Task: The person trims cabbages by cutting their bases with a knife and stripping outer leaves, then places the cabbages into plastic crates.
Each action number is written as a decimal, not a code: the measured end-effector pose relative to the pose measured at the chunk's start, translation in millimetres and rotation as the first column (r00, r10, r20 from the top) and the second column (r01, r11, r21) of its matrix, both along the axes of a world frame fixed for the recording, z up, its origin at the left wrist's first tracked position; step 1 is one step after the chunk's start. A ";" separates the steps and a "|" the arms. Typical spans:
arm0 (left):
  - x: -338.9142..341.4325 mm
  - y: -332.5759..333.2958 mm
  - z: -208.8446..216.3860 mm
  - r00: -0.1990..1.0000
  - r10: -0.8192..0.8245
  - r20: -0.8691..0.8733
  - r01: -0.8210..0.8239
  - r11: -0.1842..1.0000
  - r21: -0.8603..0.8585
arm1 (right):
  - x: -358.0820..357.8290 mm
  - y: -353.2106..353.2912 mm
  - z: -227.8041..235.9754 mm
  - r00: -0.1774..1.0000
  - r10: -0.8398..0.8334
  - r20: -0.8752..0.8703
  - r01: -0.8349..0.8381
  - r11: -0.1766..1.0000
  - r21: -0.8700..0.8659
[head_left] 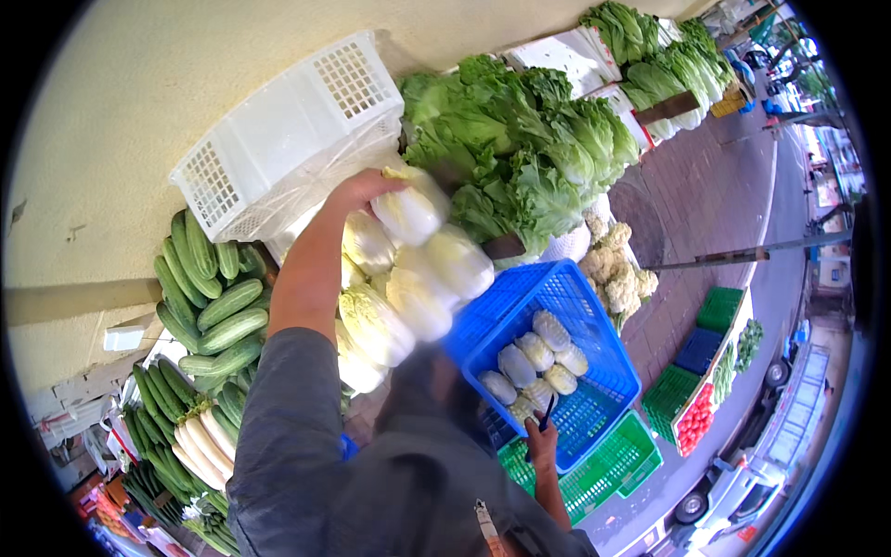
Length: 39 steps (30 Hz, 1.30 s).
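Note:
My left hand (365, 188) reaches up to the cabbage pile, its fingers closed over the end of a napa cabbage (408, 215) at the top. More pale napa cabbages (376, 325) lie stacked just below it, partly hidden by my arm. Low on the right, my right hand (542, 442) is wrapped around a slim dark tool, which looks like a knife (548, 409). That hand is at the near edge of a blue plastic crate (602, 327). Inside the crate, several smaller napa cabbages (535, 352) are grouped together.
Leafy lettuce (520, 139) and cauliflower (614, 269) border the pile on the right. A white crate (278, 130) leans against the wall behind. Cucumbers (204, 278) and white radishes (202, 447) lie left. A green crate (603, 473) sits beside the blue one; a truck (770, 464) stands on the road.

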<state>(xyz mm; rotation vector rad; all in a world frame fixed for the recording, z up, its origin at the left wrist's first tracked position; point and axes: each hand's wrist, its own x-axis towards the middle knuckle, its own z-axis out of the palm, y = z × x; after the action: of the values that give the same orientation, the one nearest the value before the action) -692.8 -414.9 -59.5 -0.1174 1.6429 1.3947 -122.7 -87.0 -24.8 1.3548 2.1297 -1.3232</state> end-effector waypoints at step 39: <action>448.7 316.8 -244.5 -0.089 -0.993 0.074 0.844 -0.115 -0.525 | 254.0 -20.1 -28.5 0.536 -0.838 -0.104 0.816 0.545 -0.192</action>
<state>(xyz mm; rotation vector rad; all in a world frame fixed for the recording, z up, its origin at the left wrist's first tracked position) -244.1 -98.1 -304.0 1.0547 1.5615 -0.2473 131.3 -107.1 -53.3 2.4361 1.4056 -1.9147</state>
